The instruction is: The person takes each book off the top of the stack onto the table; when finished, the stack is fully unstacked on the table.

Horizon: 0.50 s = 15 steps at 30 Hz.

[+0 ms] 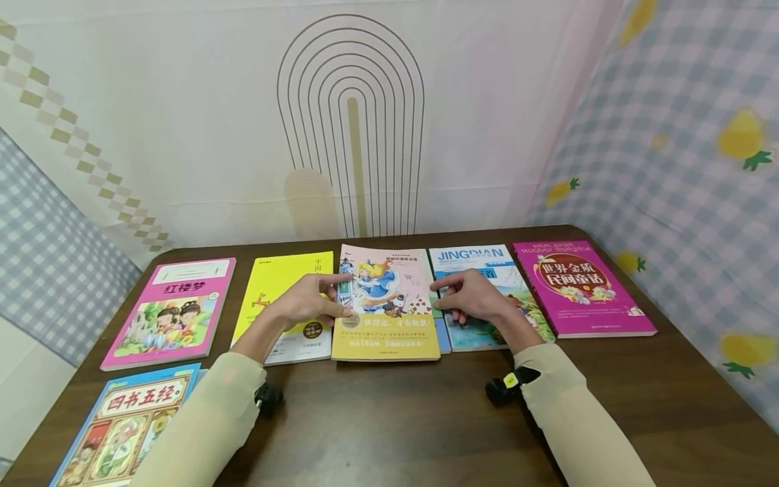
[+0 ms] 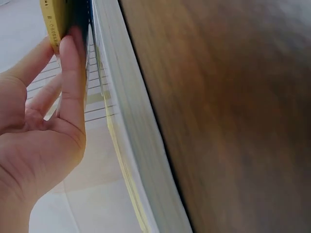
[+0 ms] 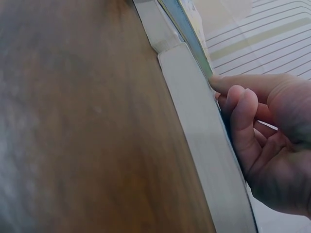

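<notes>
A pink-and-yellow storybook [image 1: 389, 331] with a girl in blue on its cover lies at the middle of the row, over a blue-green book [image 1: 443, 335] whose right strip shows. My left hand [image 1: 306, 302] pinches the storybook's left edge, thumb on the cover near the round badge. In the left wrist view, the fingers of that hand [image 2: 46, 109] hold its yellow spine [image 2: 52, 26]. My right hand [image 1: 475, 295] grips the right edge, its fingertips at the blue-green strip. Its fingers curl beside the book edge in the right wrist view, above a thick white page block [image 3: 194, 121].
A yellow book [image 1: 276, 270] sits left of the storybook, a blue-and-white book [image 1: 493, 270] right of it. Magenta books [image 1: 578, 314], [image 1: 216, 287] end the row. A blue-bordered book [image 1: 124, 433] lies front left, partly behind my left sleeve. The brown table [image 1: 377, 426] meets hanging cloth behind.
</notes>
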Each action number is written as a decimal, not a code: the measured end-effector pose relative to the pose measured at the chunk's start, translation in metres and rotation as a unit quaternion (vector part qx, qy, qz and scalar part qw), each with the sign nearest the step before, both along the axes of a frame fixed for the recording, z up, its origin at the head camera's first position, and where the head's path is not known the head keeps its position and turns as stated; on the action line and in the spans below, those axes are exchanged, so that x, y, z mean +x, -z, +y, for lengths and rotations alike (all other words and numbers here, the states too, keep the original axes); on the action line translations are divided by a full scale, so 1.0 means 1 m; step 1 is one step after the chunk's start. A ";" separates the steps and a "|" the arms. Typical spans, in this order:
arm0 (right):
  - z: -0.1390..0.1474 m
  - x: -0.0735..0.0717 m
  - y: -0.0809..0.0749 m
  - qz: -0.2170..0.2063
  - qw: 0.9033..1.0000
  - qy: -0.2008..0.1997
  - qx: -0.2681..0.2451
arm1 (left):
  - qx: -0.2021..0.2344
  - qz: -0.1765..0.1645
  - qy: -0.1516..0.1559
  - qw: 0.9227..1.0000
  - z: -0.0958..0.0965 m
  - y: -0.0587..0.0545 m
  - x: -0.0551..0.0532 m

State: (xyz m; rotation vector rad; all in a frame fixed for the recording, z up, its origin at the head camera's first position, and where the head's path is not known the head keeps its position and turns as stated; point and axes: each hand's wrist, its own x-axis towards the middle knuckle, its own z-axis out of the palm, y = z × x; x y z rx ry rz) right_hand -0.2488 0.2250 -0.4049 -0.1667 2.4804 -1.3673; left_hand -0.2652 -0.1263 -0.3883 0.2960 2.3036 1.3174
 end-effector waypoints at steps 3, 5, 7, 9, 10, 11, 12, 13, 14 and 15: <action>-0.001 -0.001 -0.001 -0.004 1.000 0.004 0.008 | 0.012 -0.003 -0.005 1.000 -0.002 -0.002 0.003; -0.002 -0.001 -0.002 -0.007 1.000 0.006 0.011 | 0.025 -0.005 -0.005 1.000 -0.002 -0.003 0.004; -0.002 -0.001 -0.002 -0.009 1.000 0.008 0.014 | 0.036 -0.006 -0.008 0.999 -0.003 -0.004 0.005; -0.002 0.000 -0.002 -0.006 1.000 0.005 0.016 | 0.049 -0.008 -0.012 0.999 -0.003 -0.006 0.007; -0.002 0.000 -0.002 -0.003 1.000 0.003 0.016 | 0.055 -0.010 -0.014 0.998 -0.003 -0.006 0.008; -0.002 0.000 -0.001 -0.002 1.000 0.002 0.016 | 0.061 -0.011 -0.018 0.998 -0.003 -0.007 0.009; -0.002 -0.001 -0.001 0.000 1.000 -0.001 0.016 | 0.066 -0.013 -0.021 0.998 -0.003 -0.008 0.010; -0.001 -0.001 0.000 0.003 1.000 -0.004 0.015 | 0.072 -0.015 -0.023 0.997 -0.003 -0.008 0.011; -0.001 -0.001 0.000 0.005 1.000 -0.007 0.016 | 0.078 -0.017 -0.025 0.997 -0.003 -0.009 0.012; -0.001 -0.001 -0.001 0.007 1.000 -0.009 0.016 | 0.085 -0.017 -0.026 0.996 -0.003 -0.010 0.012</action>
